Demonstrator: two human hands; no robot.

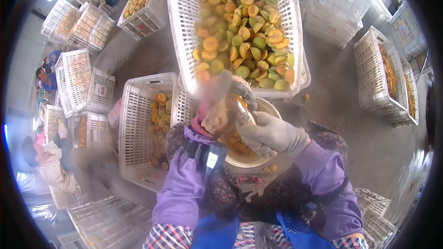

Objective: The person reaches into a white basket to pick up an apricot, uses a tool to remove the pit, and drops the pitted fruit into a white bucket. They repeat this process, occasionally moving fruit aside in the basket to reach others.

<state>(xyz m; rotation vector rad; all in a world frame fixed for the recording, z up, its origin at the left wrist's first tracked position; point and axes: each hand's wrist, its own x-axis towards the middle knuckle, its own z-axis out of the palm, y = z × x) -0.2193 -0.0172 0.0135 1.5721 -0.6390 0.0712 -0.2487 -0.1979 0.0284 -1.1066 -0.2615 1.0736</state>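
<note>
Fingers of the gloved right hand closed round a shiny tool at the frame's centre, its long axis slanting toward the upper left. The left hand curled beside it above a pale basin, its hold too blurred to tell. Both forearms angled inward from the lower edge.

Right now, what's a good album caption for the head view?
Gloved left hand and right hand over a bucket near halved fruit.
</note>
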